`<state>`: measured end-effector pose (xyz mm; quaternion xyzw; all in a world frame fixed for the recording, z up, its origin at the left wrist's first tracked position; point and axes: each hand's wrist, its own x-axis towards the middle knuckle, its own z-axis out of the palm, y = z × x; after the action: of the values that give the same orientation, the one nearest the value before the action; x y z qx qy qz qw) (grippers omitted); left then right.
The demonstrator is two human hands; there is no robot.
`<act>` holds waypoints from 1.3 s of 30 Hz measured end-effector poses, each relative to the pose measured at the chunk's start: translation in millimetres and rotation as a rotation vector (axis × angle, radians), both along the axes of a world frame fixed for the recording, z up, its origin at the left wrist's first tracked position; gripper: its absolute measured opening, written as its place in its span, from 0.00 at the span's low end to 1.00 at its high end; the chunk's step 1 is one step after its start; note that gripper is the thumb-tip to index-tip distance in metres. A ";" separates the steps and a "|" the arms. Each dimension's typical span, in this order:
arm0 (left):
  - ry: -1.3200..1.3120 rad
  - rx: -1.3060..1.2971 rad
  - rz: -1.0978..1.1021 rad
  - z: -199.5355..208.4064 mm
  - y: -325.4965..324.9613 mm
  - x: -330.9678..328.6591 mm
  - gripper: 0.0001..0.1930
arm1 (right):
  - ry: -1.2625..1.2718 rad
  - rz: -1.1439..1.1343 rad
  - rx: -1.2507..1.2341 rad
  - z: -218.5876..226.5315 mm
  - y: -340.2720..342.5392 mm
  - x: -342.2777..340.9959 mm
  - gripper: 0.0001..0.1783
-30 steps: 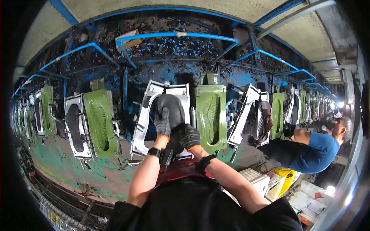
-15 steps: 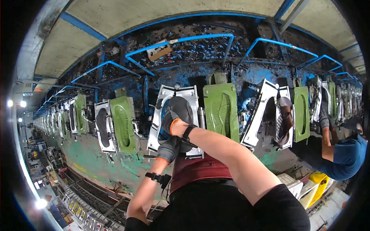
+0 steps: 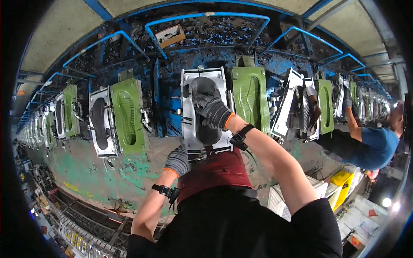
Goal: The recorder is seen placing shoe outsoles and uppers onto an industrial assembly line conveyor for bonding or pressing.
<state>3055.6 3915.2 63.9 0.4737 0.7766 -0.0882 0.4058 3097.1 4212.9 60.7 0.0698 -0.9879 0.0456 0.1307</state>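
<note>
In front of me a dark shoe sole (image 3: 209, 135) lies in a silver metal mould frame (image 3: 186, 119). My right hand (image 3: 214, 111), in a grey knitted glove with a dark palm, rests across the sole's middle, fingers extended over it toward the frame's left side. At the frame's lower left corner is my left hand (image 3: 177, 161), gloved alike, with its fingers curled; whatever lies inside them is hidden. Beside the frame on the right, a green mould half (image 3: 249, 103) shows a ribbed, sole-shaped hollow.
More moulds line both sides, including a silver frame with a dark sole (image 3: 100, 124) and a green half (image 3: 129, 116) at left. Blue rails (image 3: 206, 15) run behind. A co-worker in a blue shirt (image 3: 378, 146) stands right, near a yellow crate (image 3: 342, 182).
The silver frame has gone from tilted to lying flatter around the sole. My right hand moved from its left side onto the sole; my left hand moved down to the corner. The view shifted.
</note>
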 end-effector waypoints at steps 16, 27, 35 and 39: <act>0.366 0.990 0.341 -4.3 197.5 -30.5 0.33 | -0.485 -0.669 -0.457 25.9 -161.2 117.7 0.60; 0.467 0.901 0.048 -15.9 228.8 8.4 0.42 | -0.431 -0.575 -0.484 -2.3 -136.8 144.6 0.43; 0.589 0.548 -0.089 -2.1 235.4 19.5 0.48 | -0.412 -0.452 -0.585 12.5 -132.6 162.6 0.46; 0.574 0.552 -0.060 6.5 234.6 17.9 0.50 | -0.722 -0.377 -0.706 41.7 -120.0 154.7 0.40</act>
<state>3073.5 4149.8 70.4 0.5434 0.8389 -0.0166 0.0270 3251.8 4092.8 102.4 -0.1769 -0.8901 0.3717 -0.1957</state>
